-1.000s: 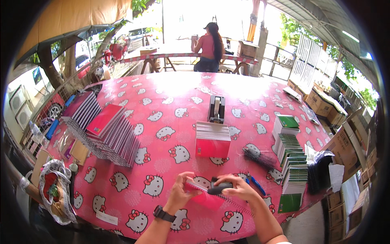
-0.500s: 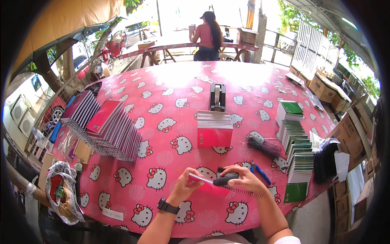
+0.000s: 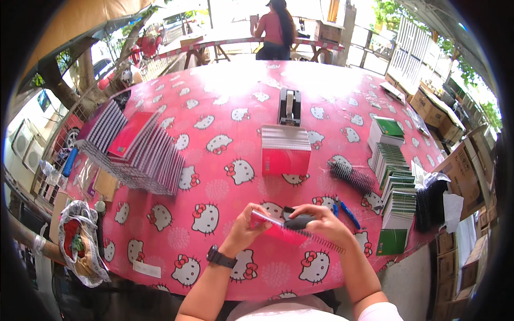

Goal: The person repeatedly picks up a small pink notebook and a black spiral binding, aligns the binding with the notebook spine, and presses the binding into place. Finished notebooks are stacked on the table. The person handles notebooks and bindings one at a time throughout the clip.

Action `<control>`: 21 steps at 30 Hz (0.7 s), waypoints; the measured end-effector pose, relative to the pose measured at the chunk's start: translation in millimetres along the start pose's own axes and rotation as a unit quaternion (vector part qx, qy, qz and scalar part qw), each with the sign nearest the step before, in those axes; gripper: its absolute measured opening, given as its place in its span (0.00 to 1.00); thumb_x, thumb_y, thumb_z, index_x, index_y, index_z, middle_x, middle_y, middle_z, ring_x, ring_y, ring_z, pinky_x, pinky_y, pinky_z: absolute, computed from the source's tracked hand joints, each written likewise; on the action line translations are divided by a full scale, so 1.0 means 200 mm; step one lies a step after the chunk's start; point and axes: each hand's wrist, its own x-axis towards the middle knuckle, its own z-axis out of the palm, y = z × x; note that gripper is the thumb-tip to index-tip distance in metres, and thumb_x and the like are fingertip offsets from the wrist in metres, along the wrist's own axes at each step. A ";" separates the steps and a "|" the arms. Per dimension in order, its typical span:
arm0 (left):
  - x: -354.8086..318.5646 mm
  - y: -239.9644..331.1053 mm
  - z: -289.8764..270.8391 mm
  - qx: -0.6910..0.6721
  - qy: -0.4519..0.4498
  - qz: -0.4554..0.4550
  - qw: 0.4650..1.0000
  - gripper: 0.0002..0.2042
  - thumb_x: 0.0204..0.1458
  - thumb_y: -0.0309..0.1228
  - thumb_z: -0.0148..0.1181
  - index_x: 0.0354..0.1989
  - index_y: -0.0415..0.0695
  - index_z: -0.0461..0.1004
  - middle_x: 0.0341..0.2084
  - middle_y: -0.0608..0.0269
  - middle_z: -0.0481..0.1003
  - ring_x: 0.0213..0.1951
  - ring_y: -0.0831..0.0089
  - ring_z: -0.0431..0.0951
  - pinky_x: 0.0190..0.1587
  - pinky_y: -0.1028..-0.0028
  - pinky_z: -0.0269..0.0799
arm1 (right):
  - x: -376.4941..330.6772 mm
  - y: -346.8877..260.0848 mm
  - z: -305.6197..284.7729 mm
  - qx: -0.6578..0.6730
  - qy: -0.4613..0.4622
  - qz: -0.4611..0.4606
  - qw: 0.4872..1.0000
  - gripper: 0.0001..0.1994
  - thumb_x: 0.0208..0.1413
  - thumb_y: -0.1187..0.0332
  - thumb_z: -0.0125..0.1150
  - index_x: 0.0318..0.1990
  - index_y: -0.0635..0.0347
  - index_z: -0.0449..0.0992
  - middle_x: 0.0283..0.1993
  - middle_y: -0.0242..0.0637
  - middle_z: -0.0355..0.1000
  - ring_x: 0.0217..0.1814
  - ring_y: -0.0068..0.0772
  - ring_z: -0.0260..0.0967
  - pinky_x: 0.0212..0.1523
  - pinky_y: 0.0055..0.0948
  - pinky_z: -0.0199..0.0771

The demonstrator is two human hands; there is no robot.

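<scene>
Near the table's front, my left hand (image 3: 243, 227) is closed on a thin red notebook (image 3: 285, 233), thumb on one face and fingers behind. A dark spiral binding coil (image 3: 331, 245) lies along the notebook's edge and sticks out past it, under my right hand. My right hand (image 3: 324, 222) is closed around a small black handheld tool (image 3: 299, 221), pressed against the coil at that edge. The tool's exact kind is hidden by my fingers. Beyond my hands stands a stack of red notebooks (image 3: 286, 160) without coils.
Coil-bound notebooks (image 3: 152, 155) are stacked at left. Green notebooks (image 3: 395, 206) form a row at right, beside loose black coils (image 3: 350, 178) and blue pens (image 3: 349, 215). A tape dispenser (image 3: 289, 107) stands behind the red stack. Another person (image 3: 277, 32) is at a far table.
The view has tilted slightly, so the table sits higher in the picture. Both hands keep their hold, and the notebook's red cover now shows more beneath the tool.
</scene>
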 end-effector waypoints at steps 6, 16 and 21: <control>0.02 0.00 -0.01 -0.042 0.004 -0.010 0.999 0.12 0.53 0.27 0.62 0.41 0.44 0.66 0.35 0.69 0.70 0.42 0.82 0.69 0.46 0.78 0.67 | 0.06 0.02 -0.01 -0.117 0.059 0.017 0.991 0.25 0.47 0.49 0.65 0.43 0.62 0.76 0.35 0.29 0.70 0.36 0.20 0.64 0.35 0.22 0.65; 0.01 0.00 0.00 -0.044 0.000 -0.023 0.999 0.12 0.54 0.28 0.61 0.42 0.44 0.65 0.35 0.70 0.69 0.39 0.84 0.68 0.43 0.80 0.67 | 0.01 -0.04 -0.02 -0.097 0.080 -0.032 0.992 0.32 0.38 0.44 0.69 0.47 0.61 0.76 0.52 0.42 0.69 0.55 0.30 0.64 0.53 0.29 0.62; 0.01 0.04 0.01 -0.016 -0.007 -0.026 0.999 0.12 0.52 0.29 0.64 0.39 0.44 0.66 0.33 0.72 0.69 0.37 0.85 0.67 0.40 0.81 0.67 | -0.06 -0.16 -0.05 -0.177 0.091 -0.128 0.972 0.31 0.33 0.49 0.73 0.46 0.58 0.77 0.56 0.48 0.66 0.56 0.40 0.61 0.60 0.37 0.54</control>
